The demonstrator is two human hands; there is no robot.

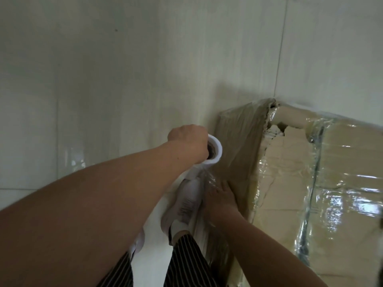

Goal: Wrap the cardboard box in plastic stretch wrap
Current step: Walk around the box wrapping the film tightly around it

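- The cardboard box (234, 141) sits on the tiled floor (83, 79) at the right of the view, its near corner just beside the person's white shoe (187, 201); one top corner of it is torn and ragged.
- The left hand (187, 139) grips the top end of the roll of stretch wrap (216, 151), fingers curled over the rim; whether any reach into the dark core I cannot tell; the roll stands roughly upright close to the box's near corner.
- The right hand (220, 196) lies low against the shaded side of the box, fingers straight and relaxed, grasping nothing; it seems to be pressing the film (339, 199) flat there, though the sheen over the fingers makes it hard to say whether they are above or beneath a layer.
- Done so far, by my reading: the top face already carries glossy, wrinkled film with bunched bands across it, and the shaded side shows a sheen too; so at least some turns are on.
- Left to do, as I judge it: the roll is not cut free, a short sheet runs from it towards the box's corner; more passes look needed round the torn corner; the far and lower faces are out of sight, so their cover is unknown; I would put the job somewhere past the middle.
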